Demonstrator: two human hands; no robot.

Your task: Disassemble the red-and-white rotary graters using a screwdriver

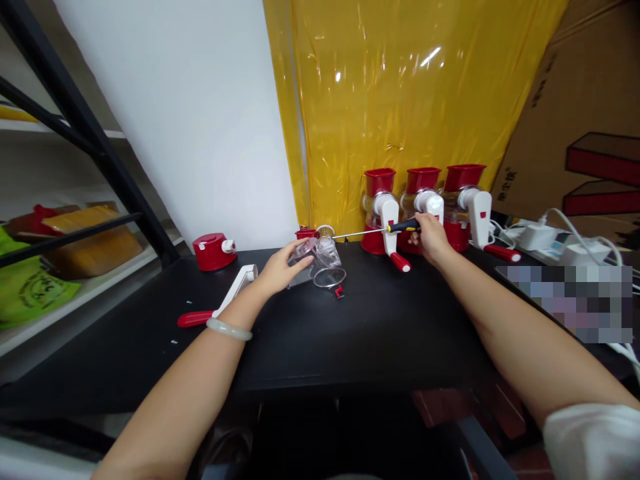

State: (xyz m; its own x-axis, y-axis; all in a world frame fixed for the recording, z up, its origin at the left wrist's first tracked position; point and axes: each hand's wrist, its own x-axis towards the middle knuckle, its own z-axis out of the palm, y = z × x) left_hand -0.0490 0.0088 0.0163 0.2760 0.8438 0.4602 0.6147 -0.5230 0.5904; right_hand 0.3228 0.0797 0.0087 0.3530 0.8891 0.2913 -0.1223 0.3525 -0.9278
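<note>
My left hand [284, 268] is closed around the clear plastic body [329, 253] of a rotary grater, tilted over the black table. A small red part shows behind it. In my right hand [432, 237] is a screwdriver [403, 226] with a black and yellow handle, its long shaft pointing left. The tip reaches the clear body; whether they touch I cannot tell. Just below lies a small red clip [339, 292]. Left of my left hand rest a white crank with a red grip [197, 319] and a round red base [212, 252].
Three red and white rotary graters [380, 210] stand in a row at the back right, close to my right hand. White chargers and cables [543, 235] lie on the right. Yellow plastic sheeting [400, 100] hangs behind the black table [375, 347]; a shelf frame [100, 133] stands left.
</note>
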